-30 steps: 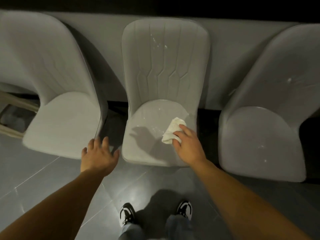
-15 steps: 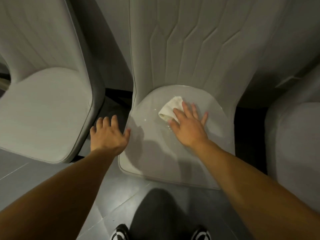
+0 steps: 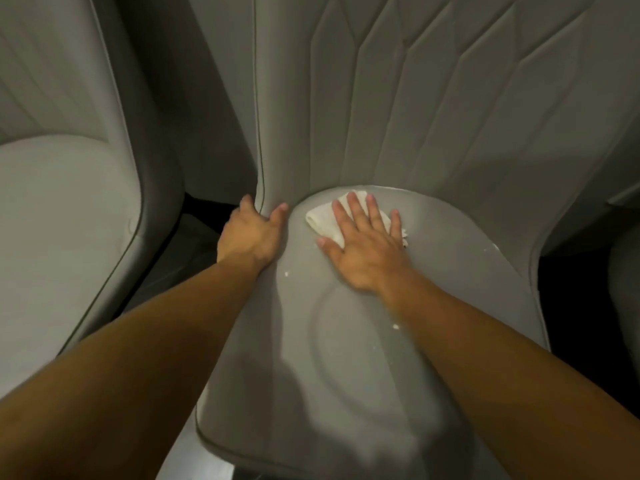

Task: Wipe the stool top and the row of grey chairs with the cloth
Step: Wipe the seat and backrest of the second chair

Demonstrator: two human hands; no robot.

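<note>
The cloth [image 3: 349, 220], a small white wad folded on itself, lies at the back of the middle chair's seat [image 3: 346, 341], just in front of the seam where the seat meets the backrest [image 3: 433, 109]. The right hand [image 3: 367, 251] lies flat on top of it, fingers straight and spread, pressing it to the seat; it grips nothing, and the cloth shows beyond the fingertips and on both sides of the palm. The left hand [image 3: 251, 233] is at the seat's back left corner, thumb on the front face and fingers curled round the edge where the backrest narrows to the seat, holding that edge as if to steady the chair.

Judging from how things lie, the wiping of this chair is under way and not finished. The seat is smooth grey with a faint curved smear in its middle that looks like a damp wiping track. A few white specks sit on it: one near the left edge below the left hand, one by the right forearm, and some near the right edge. These suggest the front and sides of the seat need more passes. The stitched, panelled backrest shows no clear sign either way.

The grey chair on the left [image 3: 69, 237] has a paler, matt seat; whether it has been wiped I cannot tell. Only a sliver of another chair [image 3: 627, 271] shows at the right edge. The stool is out of sight.
</note>
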